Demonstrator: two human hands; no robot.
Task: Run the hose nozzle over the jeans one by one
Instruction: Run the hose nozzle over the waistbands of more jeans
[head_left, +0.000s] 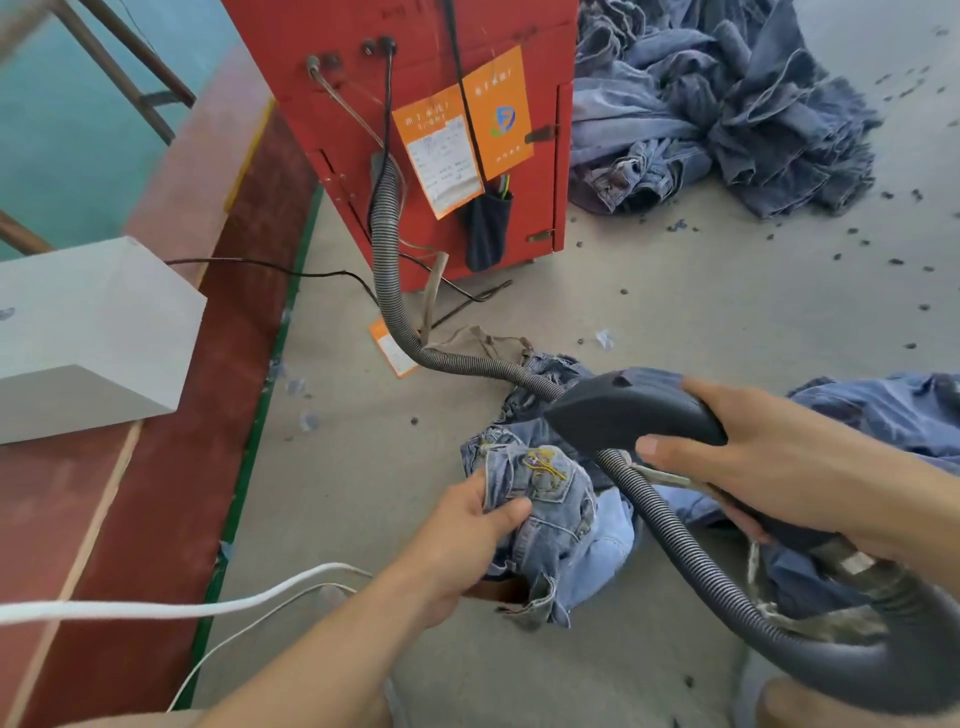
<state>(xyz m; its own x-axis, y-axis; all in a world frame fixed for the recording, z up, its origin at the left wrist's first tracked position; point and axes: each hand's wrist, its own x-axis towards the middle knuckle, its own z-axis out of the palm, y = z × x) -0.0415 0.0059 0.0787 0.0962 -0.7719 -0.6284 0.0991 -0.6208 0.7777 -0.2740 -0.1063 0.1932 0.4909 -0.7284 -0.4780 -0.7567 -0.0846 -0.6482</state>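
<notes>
A pair of light blue jeans (561, 514) with yellow stitching lies bunched on the concrete floor. My left hand (467, 535) grips its waistband from the left, thumb on top. My right hand (769, 457) holds the dark grey hose nozzle (623, 410), whose tip points left just above the jeans. A ribbed grey hose (389, 291) runs from the nozzle back to the red machine (415, 104). A second stretch of hose (701, 561) loops under my right hand.
A big heap of jeans (727, 109) lies at the back right, and more denim (893, 410) lies right of my hands. A white box (93, 332) stands at the left on a red strip. White cords (208, 608) cross the floor. Dark lint bits dot the concrete.
</notes>
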